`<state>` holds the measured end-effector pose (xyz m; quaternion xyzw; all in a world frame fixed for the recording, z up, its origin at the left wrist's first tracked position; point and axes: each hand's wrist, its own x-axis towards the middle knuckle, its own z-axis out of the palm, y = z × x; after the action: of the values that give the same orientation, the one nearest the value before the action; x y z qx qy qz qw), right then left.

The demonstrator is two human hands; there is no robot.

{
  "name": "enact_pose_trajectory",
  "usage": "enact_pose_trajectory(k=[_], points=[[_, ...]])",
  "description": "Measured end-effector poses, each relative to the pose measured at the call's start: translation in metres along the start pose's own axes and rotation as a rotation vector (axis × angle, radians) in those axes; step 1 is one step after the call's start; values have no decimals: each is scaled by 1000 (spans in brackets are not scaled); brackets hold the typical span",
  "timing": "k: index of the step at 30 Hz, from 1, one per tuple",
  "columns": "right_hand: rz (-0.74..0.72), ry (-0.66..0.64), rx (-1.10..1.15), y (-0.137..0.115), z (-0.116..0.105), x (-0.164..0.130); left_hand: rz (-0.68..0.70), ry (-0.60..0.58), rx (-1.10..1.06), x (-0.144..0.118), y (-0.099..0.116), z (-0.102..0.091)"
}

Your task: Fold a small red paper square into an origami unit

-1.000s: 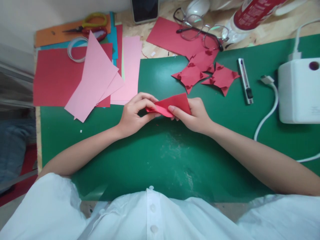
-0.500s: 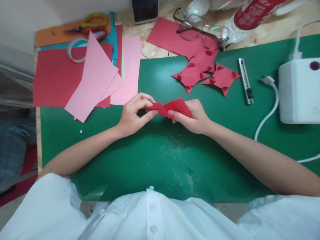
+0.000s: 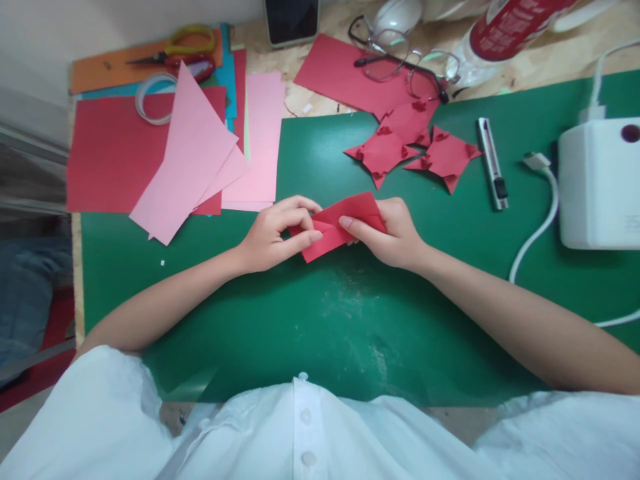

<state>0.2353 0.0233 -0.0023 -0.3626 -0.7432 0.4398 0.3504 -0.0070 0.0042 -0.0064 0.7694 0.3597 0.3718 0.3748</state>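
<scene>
A folded piece of red paper is held up between my two hands over the green mat. My left hand pinches its left end, thumb on the near face and fingers curled behind. On the right end, my right hand grips with the thumb pressed flat on the face; its other fingers are hidden behind the paper. Creases and overlapping flaps show near the left thumb. Beyond the hands lie red folded paper stars with small curled bits, one beside a box cutter.
Pink sheets, a red sheet, a tape roll and scissors lie at left. Eyeglasses rest on red paper at the back, near a bottle and a phone. A white charger with cable stands right.
The red paper has been turned and opened out, so a broader face and a lower left corner now show. My left fingers have shifted on its left end; my right hand keeps its grip.
</scene>
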Motion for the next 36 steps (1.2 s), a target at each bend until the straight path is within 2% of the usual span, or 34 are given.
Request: enact_pose_trajectory(k=[5, 11, 15, 23, 28, 31, 36], points=[[39, 0, 16, 2, 1, -1, -21, -37, 2, -1, 0, 3], [122, 8, 166, 0, 1, 0, 41, 3, -81, -1, -2, 4], [184, 11, 276, -2, 0, 3, 31, 28, -139, -3, -5, 6], [197, -2, 250, 1, -1, 3, -40, -9, -157, -5, -7, 4], [181, 44, 261, 3, 1, 3, 20, -108, -74, -4, -4, 1], [184, 70, 244, 10, 2, 1, 72, -116, -71, -3, -1, 1], [170, 76, 235, 18, 4, -2, -56, -42, -2, -1, 2, 1]])
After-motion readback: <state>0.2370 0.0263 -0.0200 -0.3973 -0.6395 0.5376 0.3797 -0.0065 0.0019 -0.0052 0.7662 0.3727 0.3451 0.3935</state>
